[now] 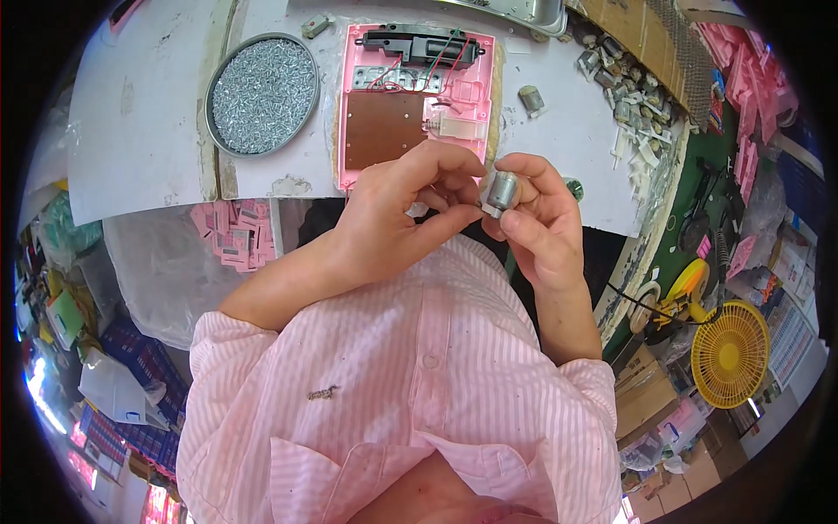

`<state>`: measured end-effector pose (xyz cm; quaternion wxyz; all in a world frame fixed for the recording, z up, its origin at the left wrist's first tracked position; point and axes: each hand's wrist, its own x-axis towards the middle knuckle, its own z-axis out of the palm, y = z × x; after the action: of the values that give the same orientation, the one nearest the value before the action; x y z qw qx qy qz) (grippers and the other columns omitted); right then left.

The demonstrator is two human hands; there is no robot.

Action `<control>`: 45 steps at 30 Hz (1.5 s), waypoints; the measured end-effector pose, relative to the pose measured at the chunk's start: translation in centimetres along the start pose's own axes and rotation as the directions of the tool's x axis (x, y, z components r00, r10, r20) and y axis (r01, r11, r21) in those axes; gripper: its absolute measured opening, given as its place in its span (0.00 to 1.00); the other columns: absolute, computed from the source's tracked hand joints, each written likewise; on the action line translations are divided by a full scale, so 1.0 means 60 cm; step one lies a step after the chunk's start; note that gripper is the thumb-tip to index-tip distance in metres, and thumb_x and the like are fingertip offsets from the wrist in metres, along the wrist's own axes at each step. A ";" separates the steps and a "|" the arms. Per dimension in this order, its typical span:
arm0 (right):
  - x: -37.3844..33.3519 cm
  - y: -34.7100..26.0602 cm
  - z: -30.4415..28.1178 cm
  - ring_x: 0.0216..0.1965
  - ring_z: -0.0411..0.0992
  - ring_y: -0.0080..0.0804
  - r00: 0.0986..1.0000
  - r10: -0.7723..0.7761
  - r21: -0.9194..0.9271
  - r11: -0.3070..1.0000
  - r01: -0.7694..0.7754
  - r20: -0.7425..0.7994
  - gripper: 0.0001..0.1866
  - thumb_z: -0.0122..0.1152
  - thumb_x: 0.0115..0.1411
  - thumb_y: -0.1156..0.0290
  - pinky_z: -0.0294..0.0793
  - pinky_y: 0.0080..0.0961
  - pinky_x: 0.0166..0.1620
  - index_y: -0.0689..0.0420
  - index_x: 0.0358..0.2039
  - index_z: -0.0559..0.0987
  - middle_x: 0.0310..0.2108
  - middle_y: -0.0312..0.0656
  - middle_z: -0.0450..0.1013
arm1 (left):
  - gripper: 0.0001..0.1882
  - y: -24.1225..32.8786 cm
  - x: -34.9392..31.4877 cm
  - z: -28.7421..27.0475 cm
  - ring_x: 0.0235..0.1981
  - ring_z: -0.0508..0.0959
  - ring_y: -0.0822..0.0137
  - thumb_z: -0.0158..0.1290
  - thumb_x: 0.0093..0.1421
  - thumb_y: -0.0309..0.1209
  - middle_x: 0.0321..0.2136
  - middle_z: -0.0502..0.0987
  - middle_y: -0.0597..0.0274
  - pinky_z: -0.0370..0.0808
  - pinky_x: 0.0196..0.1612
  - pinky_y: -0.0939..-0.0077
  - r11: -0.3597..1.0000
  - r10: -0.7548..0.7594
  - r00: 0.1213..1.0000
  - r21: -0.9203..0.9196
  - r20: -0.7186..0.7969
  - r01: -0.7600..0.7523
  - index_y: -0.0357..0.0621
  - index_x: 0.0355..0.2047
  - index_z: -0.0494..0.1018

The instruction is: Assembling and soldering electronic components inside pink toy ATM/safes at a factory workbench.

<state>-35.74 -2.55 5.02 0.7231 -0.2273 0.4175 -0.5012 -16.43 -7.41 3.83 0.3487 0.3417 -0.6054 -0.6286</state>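
A small silver electric motor [503,190] with a pale end piece is held up between my hands, just off the front of the pink casing. My right hand [550,223] grips it with thumb and fingers from the right. From the left, my left hand [406,205] has its thumb and forefinger closed at the motor's near side; its other fingers curl inward, partly hidden. Behind the hands, the pink plastic casing [482,155] lies open on the table. Inside are a black mechanism [423,45], a brown board [380,131], a clear-white gear housing [460,127] and thin red and green wires.
A round metal dish [211,109] full of screws stands left of the casing. One loose motor [531,99] lies to its right, another [315,26] at back left. Several motors and white parts [642,131] pile up at right, beside cardboard [650,39]. A yellow fan [730,354] stands farther right.
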 end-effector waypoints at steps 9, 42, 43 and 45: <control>-0.009 0.016 -0.012 0.40 0.72 0.20 0.988 -0.148 -0.281 0.948 0.153 0.039 0.28 0.67 0.57 0.79 0.71 0.18 0.46 0.63 0.57 0.68 0.40 0.36 0.76 | 0.20 0.000 -0.005 -0.003 0.39 0.80 0.73 0.59 0.58 0.14 0.39 0.78 0.58 0.80 0.41 0.79 0.999 0.023 0.999 -0.035 0.036 -0.021 0.34 0.50 0.68; 0.018 -0.052 -0.028 0.35 0.78 0.40 0.688 -0.564 -0.799 0.080 0.596 0.457 0.20 0.72 0.44 0.84 0.77 0.29 0.37 0.61 0.40 0.80 0.35 0.45 0.79 | 0.18 0.006 0.062 -0.079 0.39 0.75 0.63 0.66 0.48 0.26 0.37 0.74 0.59 0.70 0.42 0.69 0.706 0.438 0.880 0.677 -0.184 -0.209 0.41 0.40 0.76; 0.018 -0.054 -0.035 0.36 0.78 0.40 0.701 -0.572 -0.812 0.101 0.575 0.426 0.19 0.70 0.45 0.86 0.77 0.29 0.40 0.62 0.41 0.80 0.36 0.46 0.80 | 0.17 0.002 0.074 -0.081 0.38 0.74 0.63 0.67 0.48 0.28 0.36 0.73 0.60 0.69 0.42 0.68 0.616 0.438 0.890 0.764 -0.128 -0.193 0.42 0.39 0.77; 0.023 -0.055 -0.042 0.36 0.79 0.40 0.716 -0.580 -0.831 0.115 0.544 0.388 0.19 0.69 0.46 0.86 0.77 0.29 0.40 0.62 0.41 0.80 0.37 0.47 0.80 | 0.15 -0.003 0.095 -0.075 0.36 0.73 0.62 0.67 0.48 0.31 0.35 0.73 0.63 0.66 0.42 0.67 0.406 0.414 0.910 0.899 -0.020 -0.165 0.45 0.36 0.79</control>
<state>-39.42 -4.90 5.58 0.2197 -0.7150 0.5130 -0.4210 -15.55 -14.61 3.44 0.2954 0.4338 -0.8444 -0.1071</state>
